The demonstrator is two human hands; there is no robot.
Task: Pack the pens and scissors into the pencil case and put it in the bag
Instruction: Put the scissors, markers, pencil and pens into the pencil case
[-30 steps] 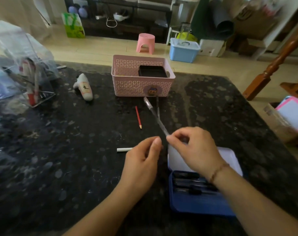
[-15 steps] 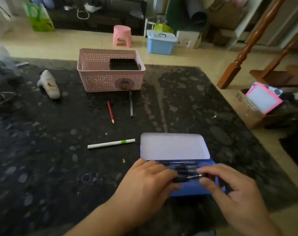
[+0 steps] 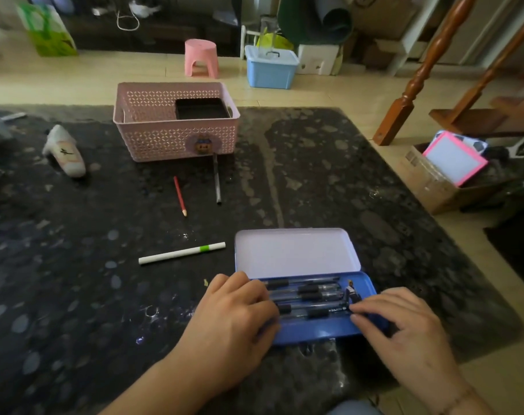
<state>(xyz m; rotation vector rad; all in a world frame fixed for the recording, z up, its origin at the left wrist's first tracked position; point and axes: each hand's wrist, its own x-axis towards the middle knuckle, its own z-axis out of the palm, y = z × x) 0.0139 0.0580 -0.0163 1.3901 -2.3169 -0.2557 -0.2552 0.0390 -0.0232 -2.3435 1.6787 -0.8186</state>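
Observation:
An open blue pencil case (image 3: pixel 314 333) with a pale lid (image 3: pixel 296 253) lies on the dark stone table near me. Several black-grip pens (image 3: pixel 311 290) lie lengthwise in its tray. My left hand (image 3: pixel 233 322) covers their left ends and my right hand (image 3: pixel 404 330) pinches the right tip of the front pen (image 3: pixel 323 312), which rests in the tray. Left of the case lies a white pen with a green band (image 3: pixel 181 253). Farther back lie a red pencil (image 3: pixel 179 196) and a grey pen (image 3: pixel 216 181). I see no scissors or bag.
A pink basket (image 3: pixel 164 139) holding a black box (image 3: pixel 202 108) stands at the back of the table. A white pouch (image 3: pixel 66 152) lies at the far left. The table's right edge runs close to the case; a cardboard box (image 3: pixel 434 181) sits on the floor beyond it.
A second ago my hands held a pen up above the table. They brought it down into the case tray, and my view swung right, away from the clear bag at the left.

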